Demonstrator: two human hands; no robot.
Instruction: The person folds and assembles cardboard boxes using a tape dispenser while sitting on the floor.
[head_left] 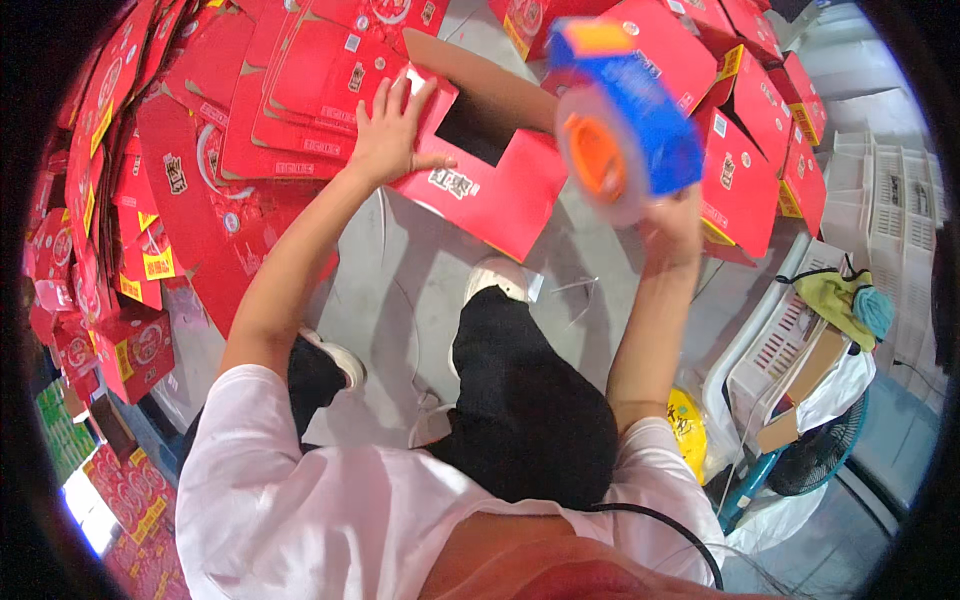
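A red cardboard carton (500, 200) stands in front of me, its upper side partly open on a dark inside. A brown inner flap (470, 75) sticks up along the far edge. My left hand (388, 135) lies on the carton's left side with fingers spread, holding nothing. To the right, my right hand (672, 222) grips a blue tape dispenser (655, 120) with an orange hub and a wide roll of tape. The dispenser is raised beside the carton's right end and blurred by motion. Most of the fingers of my right hand are hidden behind it.
Flattened red cartons (300, 100) are stacked at the far left. Several folded red cartons (740, 170) stand at the right. White plastic baskets (775, 345), a green cloth (835, 300) and a fan (820, 450) sit at the right. My shoe (497, 278) is just below the carton.
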